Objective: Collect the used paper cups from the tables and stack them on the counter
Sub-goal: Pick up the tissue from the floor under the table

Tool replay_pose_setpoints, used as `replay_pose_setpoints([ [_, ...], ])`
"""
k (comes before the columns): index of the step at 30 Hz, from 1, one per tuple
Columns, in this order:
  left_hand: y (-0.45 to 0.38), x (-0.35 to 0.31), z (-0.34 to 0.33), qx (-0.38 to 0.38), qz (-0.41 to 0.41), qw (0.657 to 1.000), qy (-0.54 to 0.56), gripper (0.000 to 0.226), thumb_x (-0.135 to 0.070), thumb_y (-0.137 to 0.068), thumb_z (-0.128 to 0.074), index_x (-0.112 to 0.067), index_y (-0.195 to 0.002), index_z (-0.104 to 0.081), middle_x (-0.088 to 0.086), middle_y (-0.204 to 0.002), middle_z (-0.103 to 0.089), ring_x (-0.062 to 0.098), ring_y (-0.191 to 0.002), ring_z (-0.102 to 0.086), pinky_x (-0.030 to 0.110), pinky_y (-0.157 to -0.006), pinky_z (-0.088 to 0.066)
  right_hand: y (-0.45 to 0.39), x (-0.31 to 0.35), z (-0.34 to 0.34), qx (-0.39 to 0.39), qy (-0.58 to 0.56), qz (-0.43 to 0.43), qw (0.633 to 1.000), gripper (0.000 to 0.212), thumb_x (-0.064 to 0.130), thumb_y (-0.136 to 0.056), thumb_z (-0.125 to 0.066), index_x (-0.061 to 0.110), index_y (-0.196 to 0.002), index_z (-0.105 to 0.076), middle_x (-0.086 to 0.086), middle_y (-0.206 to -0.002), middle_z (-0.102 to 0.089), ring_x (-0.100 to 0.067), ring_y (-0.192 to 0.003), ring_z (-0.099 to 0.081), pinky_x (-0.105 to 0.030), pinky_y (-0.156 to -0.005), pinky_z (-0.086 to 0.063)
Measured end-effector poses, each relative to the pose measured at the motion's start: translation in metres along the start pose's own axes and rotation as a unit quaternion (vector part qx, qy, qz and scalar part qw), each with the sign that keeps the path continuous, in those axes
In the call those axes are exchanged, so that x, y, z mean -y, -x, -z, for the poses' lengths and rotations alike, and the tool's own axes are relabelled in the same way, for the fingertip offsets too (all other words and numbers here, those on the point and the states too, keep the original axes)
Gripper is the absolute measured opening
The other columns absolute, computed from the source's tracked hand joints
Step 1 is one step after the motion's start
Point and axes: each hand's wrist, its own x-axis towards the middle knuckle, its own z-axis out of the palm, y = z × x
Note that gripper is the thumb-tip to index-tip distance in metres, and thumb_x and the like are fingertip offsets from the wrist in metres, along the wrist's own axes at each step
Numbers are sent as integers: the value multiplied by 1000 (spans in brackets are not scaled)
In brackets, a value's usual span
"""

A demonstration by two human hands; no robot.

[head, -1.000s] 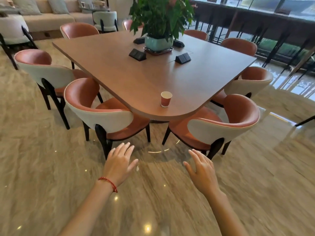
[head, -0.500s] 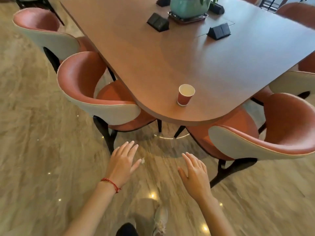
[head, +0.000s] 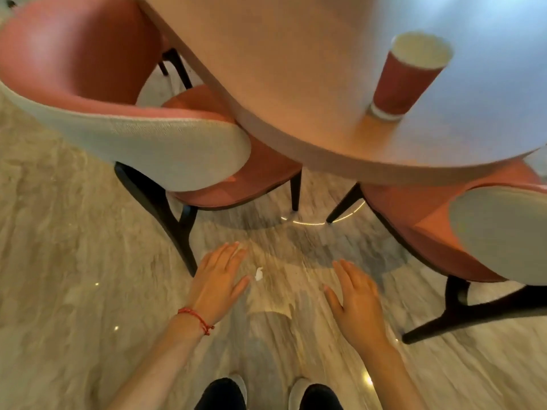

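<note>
Centrally, a red paper cup [head: 407,76] is standing upright near the rounded end of the wooden table [head: 296,69]. Below it, the left hand [head: 217,284] and right hand [head: 356,301] are hovering palm-down over the marble floor [head: 59,291], fingers straight and holding nothing, well apart from the cup. Two upholstered chairs [head: 165,152] are flanking the table end; a red bracelet [head: 196,319] is circling the left wrist

Blurred red paper cup [head: 410,76] upright on table [head: 296,84], seemingly empty, both hands [head: 219,281] flat below
</note>
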Motion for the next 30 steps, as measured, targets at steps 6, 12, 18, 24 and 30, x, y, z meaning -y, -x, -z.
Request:
replay_pose_setpoints([
  [6, -16, 51, -141, 34, 34, 999, 21, 80, -61, -86, -12, -7, -132, -49, 15, -138, -49, 30, -129, -45, 42, -106, -34, -38, -56, -121, -7, 24, 15, 1000, 84, 62, -92, -6, 5, -129, -54, -18, -133, -55, -35, -121, -54, -50, -102, -37],
  [12, -44, 89, -268, 68, 63, 993, 71, 54, -36, -94, -47, -10, -140, -37, 9, -149, -35, 22, -138, -29, 32, -112, -18, -75, -107, -216, 3, 40, 25, 999, 88, 66, -89, -1, 8, -134, -50, -15, -137, -52, -33, -126, -49, -48, -106, -34],
  [18, -76, 111, -369, 88, 163, 965, 187, 48, -29, -92, -54, -8, -134, -45, 12, -139, -47, 25, -128, -43, 29, -102, -33, -101, -136, -284, 14, 48, 34, 998, 81, 58, -94, -6, 4, -128, -55, -17, -130, -57, -36, -121, -54, -50, -100, -39],
  [24, -113, 110, -434, 82, 324, 893, 301, 25, -29, -87, -62, -5, -93, -63, 15, -95, -62, 30, -92, -58, 34, -79, -43, -106, -153, -315, 31, 47, 38, 998, 72, 54, -96, -14, 6, -128, -56, -14, -130, -59, -33, -118, -57, -47, -98, -42],
  [30, -125, 101, -456, 75, 371, 880, 287, 26, -27, -82, -67, -4, -94, -66, 16, -98, -65, 28, -88, -61, 29, -66, -42, -102, -157, -321, 14, 31, 21, 999, 60, 49, -93, -29, 8, -125, -59, -11, -127, -61, -31, -115, -58, -46, -96, -43],
])
